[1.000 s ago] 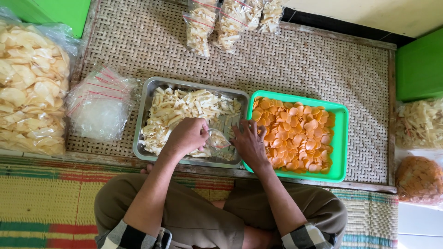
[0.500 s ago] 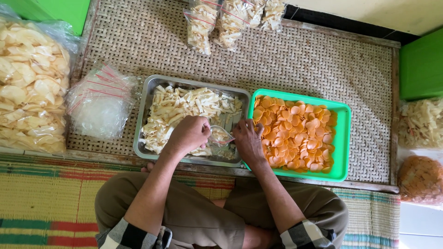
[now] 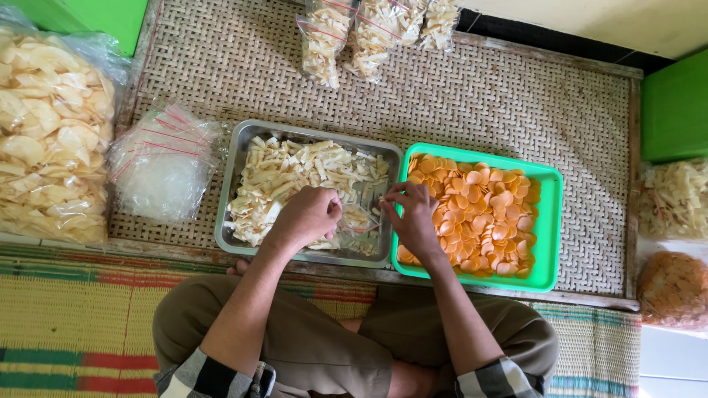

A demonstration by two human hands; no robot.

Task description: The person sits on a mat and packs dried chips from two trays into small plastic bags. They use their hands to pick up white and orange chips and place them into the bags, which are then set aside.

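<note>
Head view: a small clear plastic bag (image 3: 358, 219) is held open over the rectangular metal tray (image 3: 240, 158) of pale stick-shaped crackers (image 3: 295, 173). The left hand (image 3: 310, 217) is closed in a loose fist on the bag and some crackers; the right hand (image 3: 413, 217) is pinched on the bag's mouth. The film is judged thin, limp and slippery, best gripped at its rim. The crackers are judged light and brittle, to be scooped loosely. A green plastic tray (image 3: 549, 221) of orange round chips (image 3: 479, 214) lies just beside.
</note>
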